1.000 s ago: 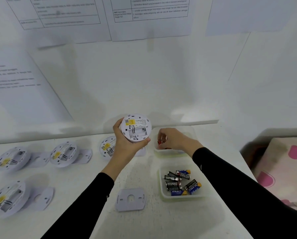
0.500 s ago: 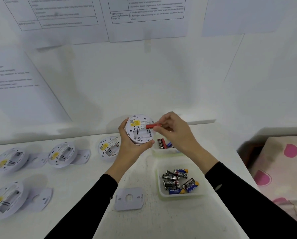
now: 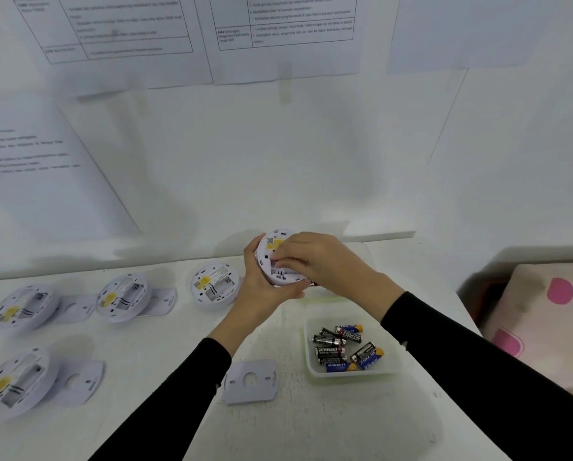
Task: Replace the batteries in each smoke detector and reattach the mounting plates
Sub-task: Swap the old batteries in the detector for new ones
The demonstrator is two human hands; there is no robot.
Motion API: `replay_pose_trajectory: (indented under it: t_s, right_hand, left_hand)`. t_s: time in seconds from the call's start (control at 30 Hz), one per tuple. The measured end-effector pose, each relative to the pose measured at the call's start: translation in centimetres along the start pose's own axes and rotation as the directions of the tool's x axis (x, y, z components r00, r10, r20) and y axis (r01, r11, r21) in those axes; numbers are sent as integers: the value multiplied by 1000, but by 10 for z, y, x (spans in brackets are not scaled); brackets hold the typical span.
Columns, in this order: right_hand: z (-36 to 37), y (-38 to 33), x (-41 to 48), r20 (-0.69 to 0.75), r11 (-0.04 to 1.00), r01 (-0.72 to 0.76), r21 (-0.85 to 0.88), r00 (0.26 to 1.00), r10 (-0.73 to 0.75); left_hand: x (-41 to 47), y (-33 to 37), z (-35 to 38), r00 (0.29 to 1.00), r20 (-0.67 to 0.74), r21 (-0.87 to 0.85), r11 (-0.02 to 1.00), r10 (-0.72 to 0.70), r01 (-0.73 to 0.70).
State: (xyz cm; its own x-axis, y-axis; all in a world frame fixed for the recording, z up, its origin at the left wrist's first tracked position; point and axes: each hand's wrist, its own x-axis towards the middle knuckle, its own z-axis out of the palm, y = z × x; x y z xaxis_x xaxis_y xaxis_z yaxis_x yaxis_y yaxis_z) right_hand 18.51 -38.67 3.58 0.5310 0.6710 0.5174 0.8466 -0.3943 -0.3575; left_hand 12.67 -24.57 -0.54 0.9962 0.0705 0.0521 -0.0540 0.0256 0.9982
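The detector (image 3: 269, 261) is held above the table (image 3: 311, 427), back toward the camera; the left hand (image 3: 261, 296) clasps its rim; the right hand (image 3: 325, 261) covers the battery bay, fingers curled, contents hidden, grip unclear; its yellow label (image 3: 275, 244) is unreadable; EVEREADY batteries (image 3: 343, 347) fill the near tray (image 3: 311, 367); a plate (image 3: 250, 380) lies beside.

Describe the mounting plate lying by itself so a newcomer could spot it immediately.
On the white table, find the clear tray of batteries at the right. Just left of it, between the person's two sleeves, lies a flat pale mounting plate with a round centre hole. The other plates are each tucked against a smoke detector; this one lies alone.
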Motion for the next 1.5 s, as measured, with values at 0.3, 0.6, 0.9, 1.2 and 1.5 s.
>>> replay_pose_trajectory:
  t_s: [0.3,0.6,0.9,1.2,1.5]
  right_hand:
    - [11,9,0,49,896,-373,242,927,373]
    - [1,0,-2,306,538,-573,619,806,506]
    - [5,2,-6,327,384,-569,727,780,534]
    - [-2,16,-20,463,-117,-485,867,694,552]
    - [4,19,-24,463,-222,-414,883,689,557]
  left_hand:
    - [-1,0,4,1000,-18,-58,998,-23,22]
    - [2,10,-3,968,147,-557,792,-201,249]
    - [1,8,-13,943,246,-646,687,-226,333]
    - [0,10,-16,958,201,-558,780,-202,282]
    - [1,11,-11,992,86,-171,979,-95,108]
